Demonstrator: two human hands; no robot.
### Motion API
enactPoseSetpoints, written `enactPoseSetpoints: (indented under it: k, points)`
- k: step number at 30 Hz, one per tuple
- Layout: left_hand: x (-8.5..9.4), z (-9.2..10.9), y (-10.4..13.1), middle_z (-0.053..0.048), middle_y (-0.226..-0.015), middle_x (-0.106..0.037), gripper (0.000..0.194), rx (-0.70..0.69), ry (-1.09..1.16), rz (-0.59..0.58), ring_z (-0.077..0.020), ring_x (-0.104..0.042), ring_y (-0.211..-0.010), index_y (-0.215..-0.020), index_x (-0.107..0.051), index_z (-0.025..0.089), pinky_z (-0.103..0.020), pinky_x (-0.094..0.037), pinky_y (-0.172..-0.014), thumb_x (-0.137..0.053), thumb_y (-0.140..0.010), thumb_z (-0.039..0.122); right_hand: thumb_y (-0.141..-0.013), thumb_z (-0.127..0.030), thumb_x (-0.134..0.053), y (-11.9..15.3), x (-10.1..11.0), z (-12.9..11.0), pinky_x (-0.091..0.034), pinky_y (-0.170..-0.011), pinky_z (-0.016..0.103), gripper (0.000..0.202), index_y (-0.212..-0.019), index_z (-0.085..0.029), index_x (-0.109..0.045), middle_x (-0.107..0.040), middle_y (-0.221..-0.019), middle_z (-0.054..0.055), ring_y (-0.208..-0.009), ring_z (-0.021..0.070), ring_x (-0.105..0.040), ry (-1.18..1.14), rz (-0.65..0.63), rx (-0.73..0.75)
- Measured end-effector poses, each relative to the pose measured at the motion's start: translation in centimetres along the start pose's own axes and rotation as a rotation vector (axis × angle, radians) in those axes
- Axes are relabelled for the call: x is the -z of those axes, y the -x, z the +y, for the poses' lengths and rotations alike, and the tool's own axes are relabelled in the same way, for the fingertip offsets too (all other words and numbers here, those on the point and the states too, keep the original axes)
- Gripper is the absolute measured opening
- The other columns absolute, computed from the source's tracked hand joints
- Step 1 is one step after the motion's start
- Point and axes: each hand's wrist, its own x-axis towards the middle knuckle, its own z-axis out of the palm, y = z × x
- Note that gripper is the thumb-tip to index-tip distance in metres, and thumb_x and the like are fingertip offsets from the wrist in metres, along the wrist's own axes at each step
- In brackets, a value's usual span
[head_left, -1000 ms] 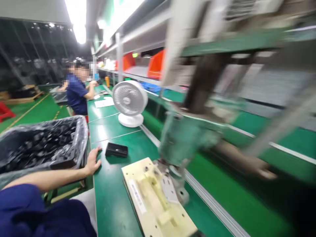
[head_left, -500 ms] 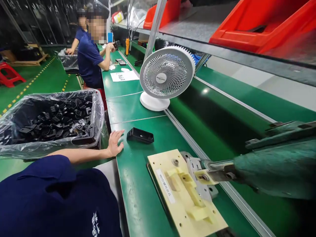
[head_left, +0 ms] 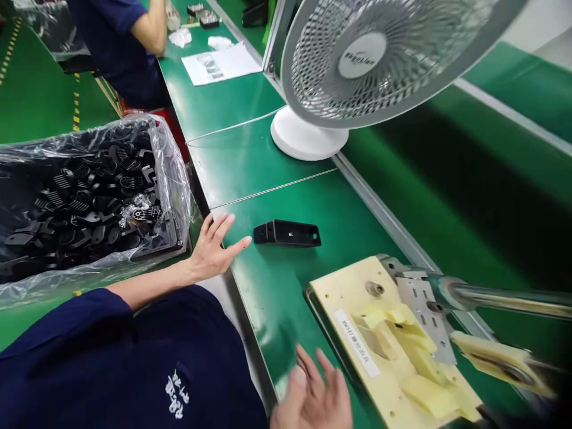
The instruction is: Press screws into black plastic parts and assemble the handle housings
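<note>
Black bracket [head_left: 292, 233] lies loose outside the yellow fixture [head_left: 391, 379], my left hand [head_left: 212, 253] spread, right hand [head_left: 316, 398] slack, both holding nothing.

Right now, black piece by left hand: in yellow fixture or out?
Out: the black piece lies on the green bench, with bench showing between it and the yellow fixture.

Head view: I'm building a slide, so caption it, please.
Left hand near a black part, right hand beside a cream fixture.
</note>
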Motion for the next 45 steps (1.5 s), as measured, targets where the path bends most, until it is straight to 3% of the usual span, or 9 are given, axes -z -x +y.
enactPoseSetpoints:
  k: [2,5,9,13,16,19,30,36,45]
  points:
    - [1.6,-0.4,-0.3,-0.004,-0.157,-0.026,0.060,-0.083,-0.078,0.042,-0.0349,-0.027,-0.145,-0.130,-0.054,0.039,-0.065,-0.023,-0.114,-0.056,-0.079,0.008,-0.095,-0.025,-0.051,0.1,-3.0,-1.0,-0.058,-0.082,0.053,0.043,-0.136,-0.034,-0.043,-0.062,-0.122,0.009,-0.102,0.0268,-0.068,-0.016,0.013,-0.017]
    - [3.6,0.1,-0.7,-0.005,-0.162,-0.012,0.072,-0.062,-0.018,0.033,-0.0357,-0.022,-0.147,-0.143,-0.038,0.039,-0.064,-0.026,-0.115,-0.053,-0.081,0.005,-0.092,-0.022,-0.054,-1.8,-6.0,-2.8,-0.057,-0.087,0.049,0.027,-0.116,-0.030,-0.062,-0.070,-0.105,0.006,-0.099,0.0250,-0.068,-0.002,-0.260,0.083]
    - [5.3,2.3,-0.5,-0.012,-0.161,-0.015,0.077,0.109,0.291,-0.093,-0.0325,-0.026,-0.146,-0.153,-0.019,0.033,-0.056,-0.036,-0.113,-0.047,-0.086,0.006,-0.090,-0.028,-0.058,-5.1,-7.8,-5.3,-0.058,-0.080,0.038,0.021,-0.108,-0.023,-0.067,-0.069,-0.095,0.006,-0.084,0.0193,-0.067,-0.242,-0.417,-0.025]
    - [5.7,4.2,0.2,-0.014,-0.160,-0.015,0.073,0.143,0.450,-0.112,-0.0328,-0.028,-0.145,-0.152,-0.022,0.031,-0.053,-0.042,-0.109,-0.046,-0.088,0.006,-0.085,-0.032,-0.066,-6.5,-9.2,-7.2,-0.054,-0.070,0.028,0.024,-0.106,-0.021,-0.069,-0.061,-0.080,0.002,-0.072,0.0134,-0.059,-0.516,-0.465,-0.175]
    - [5.7,4.7,0.5,-0.015,-0.161,-0.014,0.070,0.107,0.490,-0.095,-0.0348,-0.030,-0.144,-0.152,-0.024,0.030,-0.055,-0.044,-0.107,-0.047,-0.090,0.009,-0.080,-0.032,-0.070,-6.6,-9.9,-7.9,-0.045,-0.061,0.024,0.014,-0.088,-0.020,-0.070,-0.053,-0.070,-0.001,-0.064,0.0105,-0.049,-0.577,-0.464,-0.214]
    - [5.6,4.9,0.5,-0.015,-0.161,-0.016,0.068,0.073,0.488,-0.086,-0.0348,-0.031,-0.144,-0.152,-0.025,0.030,-0.057,-0.045,-0.106,-0.045,-0.090,0.009,-0.079,-0.033,-0.070,-6.3,-10.0,-8.0,-0.039,-0.059,0.024,0.015,-0.076,-0.018,-0.067,-0.050,-0.065,-0.002,-0.062,0.0103,-0.043,-0.578,-0.459,-0.246]
    - [5.4,5.5,0.4,-0.017,-0.161,-0.014,0.070,0.016,0.368,-0.130,-0.0349,-0.036,-0.141,-0.152,-0.023,0.029,-0.061,-0.041,-0.106,-0.042,-0.089,0.006,-0.078,-0.040,-0.070,-6.2,-9.4,-7.1,-0.038,-0.060,0.026,0.023,-0.073,-0.017,-0.066,-0.051,-0.063,-0.001,-0.061,0.0112,-0.042,-0.606,-0.451,-0.345]
    - [5.5,5.2,-0.4,-0.015,-0.161,-0.016,0.070,-0.095,0.183,-0.118,-0.0347,-0.027,-0.146,-0.152,-0.025,0.028,-0.062,-0.033,-0.112,-0.046,-0.088,0.009,-0.079,-0.040,-0.068,-6.1,-9.2,-6.4,-0.040,-0.063,0.026,0.024,-0.074,-0.017,-0.065,-0.052,-0.065,-0.001,-0.063,0.0116,-0.044,-0.659,-0.460,-0.370]
    - [6.2,4.6,-1.3,-0.012,-0.163,-0.015,0.080,-0.171,-0.020,-0.191,-0.0343,-0.025,-0.147,-0.151,-0.028,0.032,-0.062,-0.029,-0.115,-0.049,-0.082,-0.003,-0.091,-0.033,-0.054,-3.5,-6.5,-3.8,-0.041,-0.059,0.026,0.022,-0.077,-0.018,-0.065,-0.055,-0.066,0.000,-0.060,0.0127,-0.050,-0.330,-0.290,-0.153]
